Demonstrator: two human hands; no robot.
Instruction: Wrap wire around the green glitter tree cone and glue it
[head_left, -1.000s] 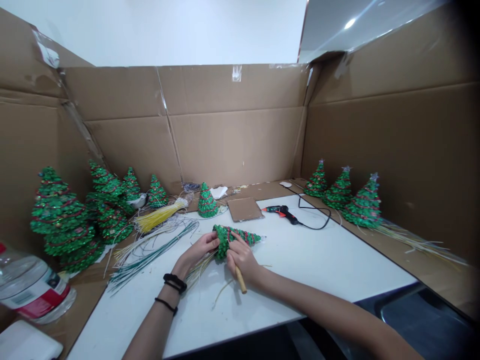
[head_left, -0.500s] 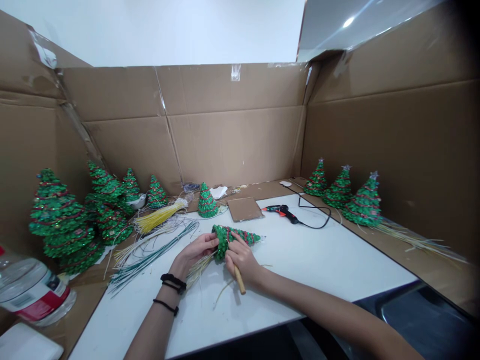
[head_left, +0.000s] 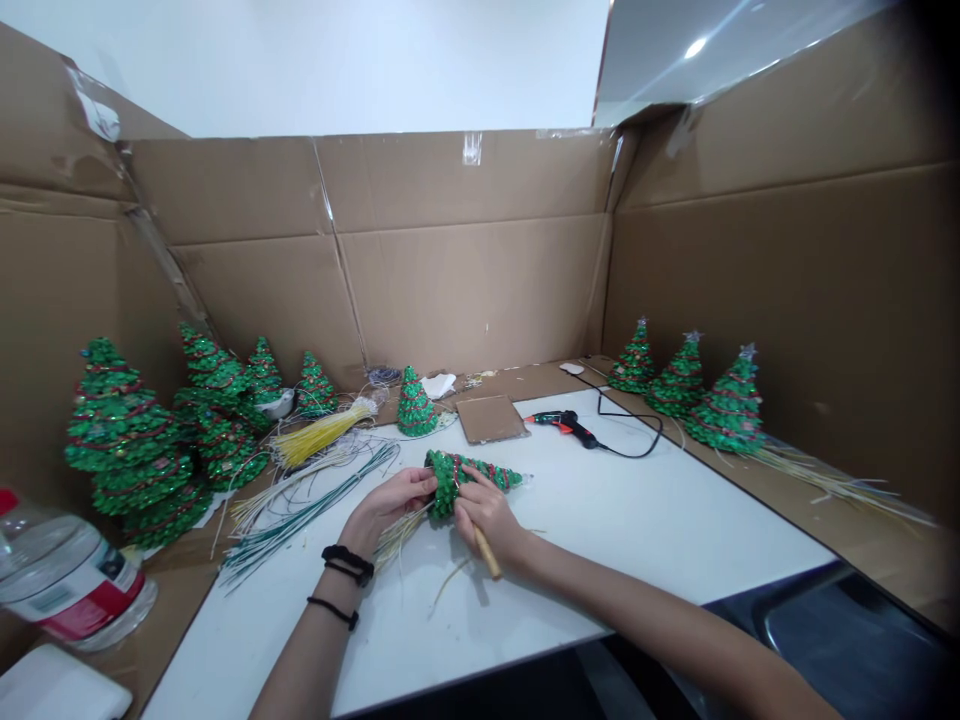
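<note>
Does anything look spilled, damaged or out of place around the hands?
Nothing looks spilled or damaged. Slightly untidy: a stray pale strand lies loose on the white tabletop, nearer the wearer than the green tree in hand, apart from the bundles. That tree lies on its side, unlike the others, but the left hand steadies its base.

The right hand (head_left: pixel 486 512) hides part of the wooden handle (head_left: pixel 487 554); the picture's left edge crops the bottle (head_left: pixel 88 590). The white box (head_left: pixel 64 685) is cropped too.
</note>
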